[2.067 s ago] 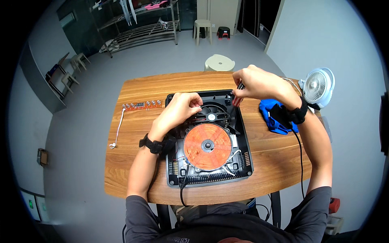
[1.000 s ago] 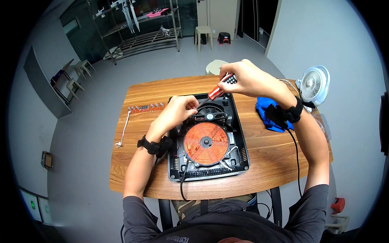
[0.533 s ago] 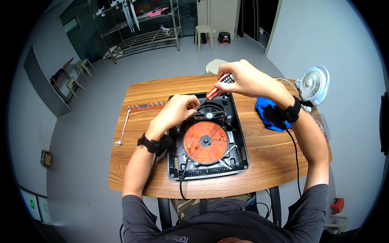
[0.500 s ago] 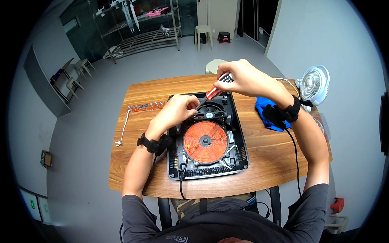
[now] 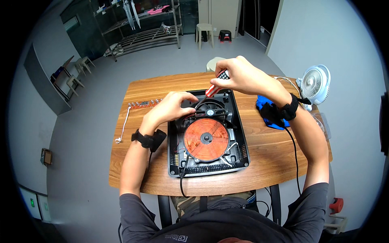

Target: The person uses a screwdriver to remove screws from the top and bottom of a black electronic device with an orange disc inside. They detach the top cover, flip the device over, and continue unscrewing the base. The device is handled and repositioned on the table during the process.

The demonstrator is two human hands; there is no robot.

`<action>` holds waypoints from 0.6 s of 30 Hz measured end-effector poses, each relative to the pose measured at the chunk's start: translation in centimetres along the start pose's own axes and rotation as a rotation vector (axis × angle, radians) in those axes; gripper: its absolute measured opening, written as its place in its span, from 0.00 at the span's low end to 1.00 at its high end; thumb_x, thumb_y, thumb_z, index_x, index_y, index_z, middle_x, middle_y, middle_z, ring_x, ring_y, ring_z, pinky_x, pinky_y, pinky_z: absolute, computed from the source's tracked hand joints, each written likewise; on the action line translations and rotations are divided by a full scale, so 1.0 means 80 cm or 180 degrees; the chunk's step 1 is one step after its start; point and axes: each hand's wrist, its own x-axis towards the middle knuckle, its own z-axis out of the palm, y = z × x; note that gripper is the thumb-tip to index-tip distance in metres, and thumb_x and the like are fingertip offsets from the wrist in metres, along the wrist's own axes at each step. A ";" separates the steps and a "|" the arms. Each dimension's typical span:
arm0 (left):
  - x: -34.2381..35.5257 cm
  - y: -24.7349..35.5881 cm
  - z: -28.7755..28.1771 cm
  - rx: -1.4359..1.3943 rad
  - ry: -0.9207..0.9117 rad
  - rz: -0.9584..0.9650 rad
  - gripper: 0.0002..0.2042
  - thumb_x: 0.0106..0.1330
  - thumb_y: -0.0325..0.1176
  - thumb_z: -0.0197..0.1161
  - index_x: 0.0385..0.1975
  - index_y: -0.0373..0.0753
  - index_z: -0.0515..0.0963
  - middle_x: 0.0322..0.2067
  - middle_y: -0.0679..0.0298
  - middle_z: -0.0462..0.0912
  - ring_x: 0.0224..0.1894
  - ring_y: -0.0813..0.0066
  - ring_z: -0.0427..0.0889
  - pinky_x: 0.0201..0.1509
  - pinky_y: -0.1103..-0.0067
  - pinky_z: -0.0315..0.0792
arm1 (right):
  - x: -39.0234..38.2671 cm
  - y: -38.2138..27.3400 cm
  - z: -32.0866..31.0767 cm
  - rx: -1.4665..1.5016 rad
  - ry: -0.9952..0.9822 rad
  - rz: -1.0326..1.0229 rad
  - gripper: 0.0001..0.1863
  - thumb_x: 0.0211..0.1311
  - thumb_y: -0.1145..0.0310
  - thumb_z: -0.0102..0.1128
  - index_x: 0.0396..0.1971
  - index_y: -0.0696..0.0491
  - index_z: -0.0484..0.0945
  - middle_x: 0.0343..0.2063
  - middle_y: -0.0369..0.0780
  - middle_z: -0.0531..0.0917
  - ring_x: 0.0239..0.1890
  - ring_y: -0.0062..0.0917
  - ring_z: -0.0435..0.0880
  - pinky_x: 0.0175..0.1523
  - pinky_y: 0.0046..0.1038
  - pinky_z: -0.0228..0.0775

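Observation:
My right hand (image 5: 237,75) is closed around the red, white and dark patterned handle of a screwdriver (image 5: 213,90). The tool slants down to the left, and its shaft reaches the cooling fan (image 5: 210,113) in an opened induction cooker (image 5: 242,139). Beside the shaft, my left hand (image 5: 174,107) is open, thumb and forefinger apart on either side of the tool's lower end. The exact spot under the tip is too small to make out. Nearer me in the black casing lies the round copper coil (image 5: 206,141).
A circuit board strip (image 5: 139,104) with a white cable (image 5: 122,128) lies left on the wooden table (image 5: 267,154). To the right are a blue cloth (image 5: 263,117) and a small white fan (image 5: 314,83). A black cord (image 5: 181,186) hangs over the front edge.
My left thumb and forefinger have parted from their pinch near the screwdriver's tip. My right hand has shifted slightly left with the screwdriver, which stands a little steeper.

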 end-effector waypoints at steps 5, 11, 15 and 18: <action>-0.007 -0.055 0.016 0.0714 -0.0633 -0.0369 0.19 0.58 0.35 0.76 0.49 0.38 0.85 0.55 0.54 0.79 0.62 0.54 0.77 0.67 0.66 0.72 | 0.018 -0.006 0.002 -0.0214 -0.0199 -0.0045 0.22 0.63 0.54 0.71 0.32 0.62 0.82 0.22 0.49 0.84 0.24 0.39 0.84 0.33 0.34 0.75; -0.015 -0.069 0.031 0.0489 -0.0569 -0.0235 0.20 0.59 0.37 0.75 0.50 0.37 0.84 0.58 0.53 0.77 0.63 0.54 0.77 0.68 0.66 0.72 | 0.042 -0.018 0.021 -0.0314 -0.0496 -0.0055 0.23 0.62 0.53 0.71 0.35 0.62 0.85 0.27 0.53 0.86 0.33 0.46 0.87 0.41 0.38 0.80; -0.012 -0.066 0.045 0.0482 -0.0668 -0.0389 0.21 0.59 0.39 0.74 0.49 0.35 0.84 0.54 0.53 0.81 0.59 0.54 0.80 0.64 0.66 0.75 | 0.052 -0.018 0.035 -0.0336 -0.0560 -0.0231 0.23 0.62 0.53 0.70 0.37 0.62 0.86 0.31 0.56 0.87 0.38 0.49 0.89 0.46 0.40 0.83; -0.016 -0.070 0.057 0.0634 -0.0533 -0.0484 0.19 0.58 0.39 0.75 0.47 0.36 0.86 0.51 0.55 0.84 0.56 0.54 0.82 0.60 0.66 0.77 | 0.059 -0.013 0.045 -0.0386 -0.0592 -0.0229 0.23 0.63 0.53 0.71 0.34 0.62 0.84 0.28 0.52 0.85 0.34 0.45 0.86 0.41 0.38 0.78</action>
